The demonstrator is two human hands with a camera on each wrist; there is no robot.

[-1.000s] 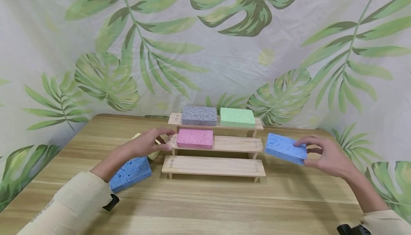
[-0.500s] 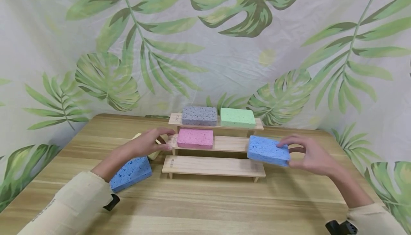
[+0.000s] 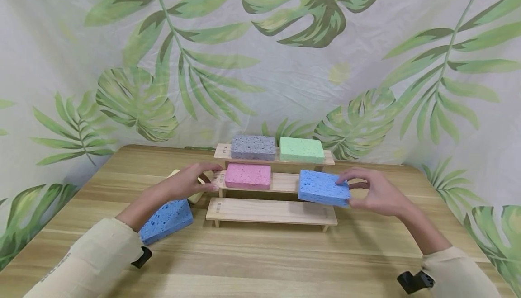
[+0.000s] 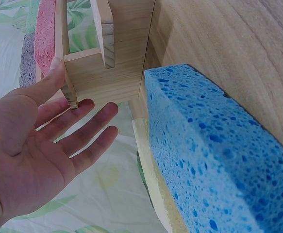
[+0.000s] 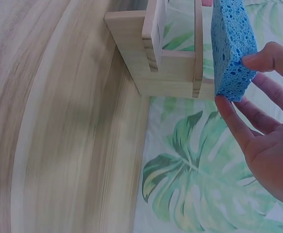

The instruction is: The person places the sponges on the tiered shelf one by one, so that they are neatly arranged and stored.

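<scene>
My right hand (image 3: 376, 191) pinches a light blue sponge (image 3: 323, 187) by its right end, thumb on one side and fingers on the other. The sponge is slightly slanted and overlaps the right part of the middle step of a three-step wooden stand (image 3: 270, 210). In the right wrist view the blue sponge (image 5: 231, 48) shows close beside the step's edge. My left hand (image 3: 189, 181) holds the left end of the middle step between thumb and forefinger; its other fingers (image 4: 100, 145) extend free. A pink sponge (image 3: 248, 176) lies on that step, close to the left fingertips.
On the top step lie a grey sponge (image 3: 253, 148) and a green sponge (image 3: 302, 149). Left of the stand, a darker blue sponge (image 3: 167, 221) rests on the wooden table (image 3: 260, 262), partly behind my left forearm. A pale yellow sponge (image 3: 195, 197) is mostly hidden behind the left hand.
My right hand has carried the light blue sponge leftward, from beside the stand to over the right part of the middle step. The left hand has kept its place at the step's end.
</scene>
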